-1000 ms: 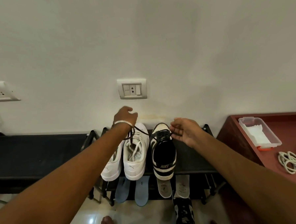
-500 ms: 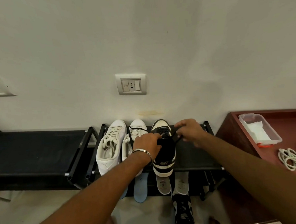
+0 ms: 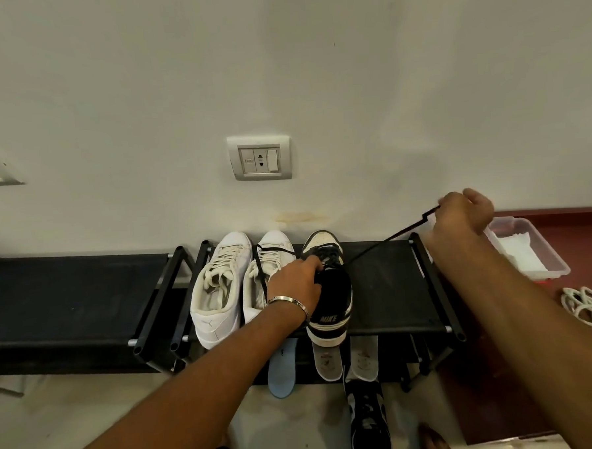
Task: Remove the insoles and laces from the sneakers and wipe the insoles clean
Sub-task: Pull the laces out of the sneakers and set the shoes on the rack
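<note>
Right hand (image 3: 462,215) pulled black lace (image 3: 384,241) out rightward from sneaker (image 3: 330,291)

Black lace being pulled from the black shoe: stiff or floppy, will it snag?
The black lace looks floppy: kinked near the right hand, straight only under tension. Probably very light. It may snag in the eyelets, likely why the left hand steadies the black shoe.

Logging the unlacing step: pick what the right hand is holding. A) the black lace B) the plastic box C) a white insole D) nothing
A: the right hand pinches the black lace, stretched taut from the black sneaker that the left hand steadies on the rack.
</note>
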A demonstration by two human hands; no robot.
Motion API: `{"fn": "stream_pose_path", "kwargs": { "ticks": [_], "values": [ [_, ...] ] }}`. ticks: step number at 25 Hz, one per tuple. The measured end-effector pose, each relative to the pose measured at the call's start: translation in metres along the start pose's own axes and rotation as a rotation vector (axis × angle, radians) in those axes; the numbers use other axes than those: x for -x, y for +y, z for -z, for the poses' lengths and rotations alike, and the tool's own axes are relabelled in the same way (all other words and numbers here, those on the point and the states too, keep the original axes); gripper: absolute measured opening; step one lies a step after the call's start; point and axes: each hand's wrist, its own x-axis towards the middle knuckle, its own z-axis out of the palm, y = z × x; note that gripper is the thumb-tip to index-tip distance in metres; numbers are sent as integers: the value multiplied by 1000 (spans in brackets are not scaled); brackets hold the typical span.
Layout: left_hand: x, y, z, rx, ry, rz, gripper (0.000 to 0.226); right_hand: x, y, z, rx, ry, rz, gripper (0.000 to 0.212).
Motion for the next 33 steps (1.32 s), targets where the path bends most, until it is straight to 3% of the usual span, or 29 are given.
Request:
{"fn": "stream_pose_path", "kwargs": {
  "ticks": [2, 5, 7, 10, 12, 15, 21, 24, 26, 28, 33],
  "values": [
    [0, 1, -3, 11, 3, -7, 33, 7, 15, 9, 337, -124, 222, 51],
    [-2, 3, -6, -11, 9, -23, 33, 28, 45, 19, 1139, -626, 446, 40],
    [-5, 2, -9, -24, 9, -28, 33, 46, 70, 23, 1264, -815, 704, 33],
    [-7, -1, -9, -50, 4, -11, 32, 67, 110, 23, 1298, -1027, 1034, 41],
    [-8, -1, -12, -61, 19, 8, 30, 73, 126, 20, 1399, -924, 1185, 34],
    [-11, 0, -15, -27, 8, 53, 29, 78, 132, 17, 1483, -775, 1247, 15],
    [-11, -9, -20, 141, 12, 113, 35, 75, 133, 19, 1552, -823, 1166, 15],
    [-11, -8, -23, 132, 32, 113, 29, 85, 130, 13, 1734, -780, 1183, 20],
    [-13, -10, -24, 141, 28, 118, 27, 92, 127, 8, 1857, -767, 1113, 12],
    [-13, -11, -24, 149, 38, 121, 27, 93, 124, 3, 1947, -798, 1030, 4],
    [-14, -12, -25, 177, 59, 141, 26, 84, 119, -9, 1995, -940, 1004, 11]
  ]
}}
